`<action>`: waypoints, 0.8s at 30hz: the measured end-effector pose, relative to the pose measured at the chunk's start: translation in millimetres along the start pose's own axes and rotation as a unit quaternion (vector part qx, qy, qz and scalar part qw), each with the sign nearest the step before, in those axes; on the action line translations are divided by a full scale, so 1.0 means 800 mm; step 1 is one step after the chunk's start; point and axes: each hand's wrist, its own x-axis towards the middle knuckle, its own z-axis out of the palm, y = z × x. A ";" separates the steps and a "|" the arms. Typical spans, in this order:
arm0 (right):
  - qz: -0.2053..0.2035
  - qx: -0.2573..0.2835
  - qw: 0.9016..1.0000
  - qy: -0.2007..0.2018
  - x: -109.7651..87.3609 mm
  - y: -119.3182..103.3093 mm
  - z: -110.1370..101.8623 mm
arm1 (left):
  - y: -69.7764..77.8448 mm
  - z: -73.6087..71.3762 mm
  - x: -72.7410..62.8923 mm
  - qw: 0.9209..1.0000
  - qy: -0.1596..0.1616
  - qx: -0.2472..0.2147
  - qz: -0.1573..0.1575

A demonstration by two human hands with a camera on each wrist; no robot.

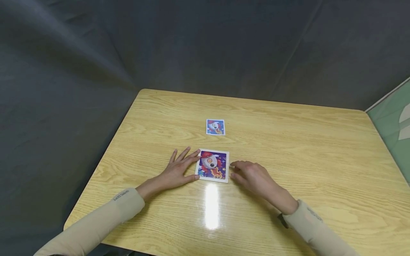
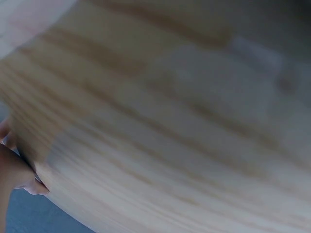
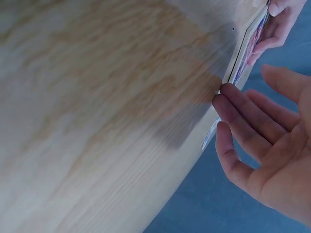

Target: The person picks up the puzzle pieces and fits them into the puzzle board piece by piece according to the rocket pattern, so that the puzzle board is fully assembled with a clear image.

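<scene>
A square picture board (image 1: 213, 165) with a white border lies flat on the table, showing a red and white rocket on purple; it looks like a jigsaw puzzle in a frame. At its left border rests my left hand (image 1: 177, 171), fingers spread, with fingertips at the upper left and the thumb at the lower left corner. Beside the right border is my right hand (image 1: 254, 177), its fingers loosely bent. In the right wrist view, fingertips of the right hand (image 3: 267, 136) reach the board's edge (image 3: 241, 53). Farther back lies a smaller card (image 1: 215, 127) with a similar rocket picture.
The wooden table (image 1: 304, 149) has a rounded far left corner. A dark cloth (image 1: 208, 46) hangs behind it and along its left side. Green fabric (image 1: 392, 124) borders the right side. A bright light reflection lies on the tabletop in front of the board.
</scene>
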 end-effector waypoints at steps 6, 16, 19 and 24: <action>0.001 -0.001 1.000 -0.004 -0.002 -0.002 -0.004 | -0.001 0.000 0.000 1.000 -0.002 -0.002 -0.003; 0.012 -0.003 1.000 -0.009 -0.003 -0.005 -0.005 | -0.003 0.000 -0.001 1.000 0.004 -0.019 -0.004; 0.013 -0.002 1.000 -0.010 -0.003 -0.004 -0.005 | -0.002 -0.001 -0.001 1.000 0.004 -0.023 -0.004; 0.016 0.001 1.000 -0.012 -0.005 -0.004 -0.005 | -0.002 -0.001 0.000 0.999 0.006 -0.035 -0.009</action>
